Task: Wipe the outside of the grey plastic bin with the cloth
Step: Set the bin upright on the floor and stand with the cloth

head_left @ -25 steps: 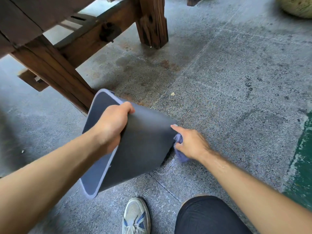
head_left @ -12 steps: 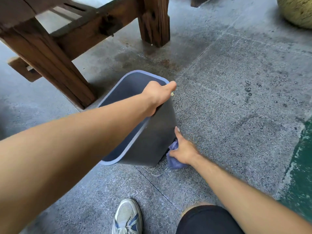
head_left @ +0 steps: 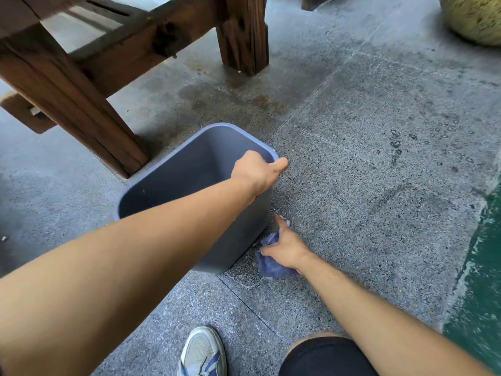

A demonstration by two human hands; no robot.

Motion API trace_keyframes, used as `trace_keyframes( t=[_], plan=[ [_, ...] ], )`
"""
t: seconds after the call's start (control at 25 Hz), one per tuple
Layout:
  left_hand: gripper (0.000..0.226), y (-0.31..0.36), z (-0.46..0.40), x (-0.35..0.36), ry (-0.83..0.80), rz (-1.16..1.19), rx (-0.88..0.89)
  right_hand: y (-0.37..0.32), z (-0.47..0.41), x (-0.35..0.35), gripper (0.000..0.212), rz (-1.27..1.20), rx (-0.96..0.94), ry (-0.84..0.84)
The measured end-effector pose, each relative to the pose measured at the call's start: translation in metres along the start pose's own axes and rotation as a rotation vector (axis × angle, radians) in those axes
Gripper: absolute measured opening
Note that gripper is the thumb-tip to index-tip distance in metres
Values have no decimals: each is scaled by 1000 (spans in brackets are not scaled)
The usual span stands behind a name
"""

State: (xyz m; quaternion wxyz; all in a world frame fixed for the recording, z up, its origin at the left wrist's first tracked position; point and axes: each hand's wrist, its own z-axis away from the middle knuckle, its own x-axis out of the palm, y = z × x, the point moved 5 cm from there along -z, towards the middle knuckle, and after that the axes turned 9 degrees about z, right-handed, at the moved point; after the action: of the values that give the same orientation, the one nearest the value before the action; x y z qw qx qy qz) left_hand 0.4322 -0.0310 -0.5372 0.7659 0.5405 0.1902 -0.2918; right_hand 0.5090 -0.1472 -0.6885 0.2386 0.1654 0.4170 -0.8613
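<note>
The grey plastic bin point(head_left: 173, 169) stands upright on the stone floor in the middle of the view, its mouth facing up. My left hand point(head_left: 254, 169) grips the bin's right rim, thumb pointing right over the edge. My right hand point(head_left: 284, 245) holds a bunched blue cloth point(head_left: 271, 261) low at the bin's right side, near its base, with the cloth touching the floor. My left forearm hides part of the bin's near wall.
A dark wooden bench point(head_left: 81, 77) with thick legs stands at the upper left, close behind the bin. A yellowish round object point(head_left: 474, 17) sits at the top right. Green painted floor point(head_left: 482, 280) runs along the right edge. My shoe point(head_left: 203, 351) and knee are at the bottom.
The bin went from tipped on its side to standing upright. My left hand moved from the side wall to the right rim. My right hand with the cloth dropped lower, near the base.
</note>
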Motion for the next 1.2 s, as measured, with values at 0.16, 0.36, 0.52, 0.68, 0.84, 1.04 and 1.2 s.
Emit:
trace_keyframes(
  t=[0.16,0.36,0.52,0.68,0.84,1.04,1.2],
  plan=[
    [58,3,6,-11,20,-9,76,0,4,-29,50,-387,104,182],
    [35,-3,38,-40,49,76,118,-26,42,-66,13,-1065,154,273],
    [12,-12,95,-62,-43,-32,112,-52,99,-66,26,-1205,292,146],
    [8,8,164,-98,-111,117,3,-109,171,-68,47,-1273,346,-2],
    [32,44,225,-133,-237,613,-485,-170,241,-95,37,-1500,395,-74],
    [44,112,287,-177,-469,1023,-786,-252,325,-132,46,-1728,479,-23],
    [20,162,309,-237,-497,1198,-907,-313,376,-170,59,-1670,493,24]
  ],
)
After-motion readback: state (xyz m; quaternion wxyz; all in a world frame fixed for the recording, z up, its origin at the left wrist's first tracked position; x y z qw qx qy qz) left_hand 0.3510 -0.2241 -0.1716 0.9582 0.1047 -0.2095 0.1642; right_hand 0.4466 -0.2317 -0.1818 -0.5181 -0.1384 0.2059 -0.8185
